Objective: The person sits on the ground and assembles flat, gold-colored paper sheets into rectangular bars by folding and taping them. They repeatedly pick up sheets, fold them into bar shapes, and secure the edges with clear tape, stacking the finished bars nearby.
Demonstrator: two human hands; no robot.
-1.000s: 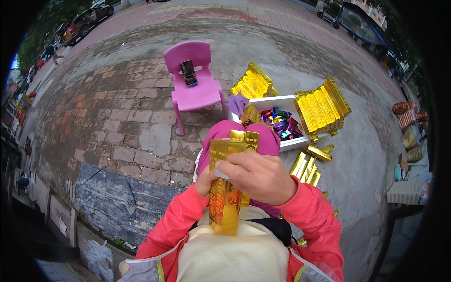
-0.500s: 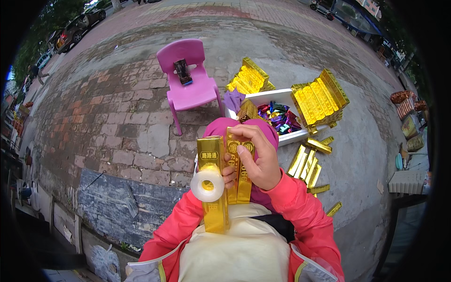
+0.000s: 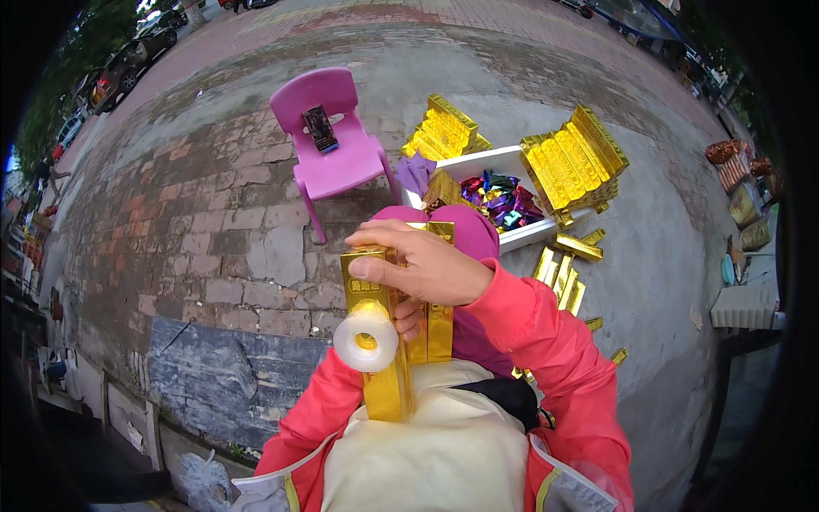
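Right hand (image 3: 422, 266): draped over the top of two gold foil bars (image 3: 401, 316), fingers together and curled round their upper ends, thumb on the near side; clamped on the bars. Bars upright, side by side and touching, the left one reaching lower, down to the cream apron (image 3: 435, 444).

Left hand: almost wholly hidden behind the bars; only fingertips (image 3: 411, 317) visible between the bars and the tape roll. Finger state: cannot tell.

One tape roll (image 3: 366, 339), white and translucent, seen end-on against the front of the left bar, below the right hand.

Landmark for the following: one white box (image 3: 478, 162) on the paving.
- Inside the box: a heap of crumpled foil pieces (image 3: 499, 198) in mixed colours, too many to count.
- Just behind the box, to the left: one gold stack (image 3: 444, 132).
- On the right end of the box: a second, larger gold stack (image 3: 573, 162), tilted.
- In front of the box, to the right: loose gold bars (image 3: 563, 273) on the ground, about six; exact count unclear.
- Left of the box, near: one pink plastic chair (image 3: 328, 141), upright, with one dark phone (image 3: 320, 128) on the seat.
- Directly in front of the box: magenta lap (image 3: 473, 235), touching the held bars from behind.
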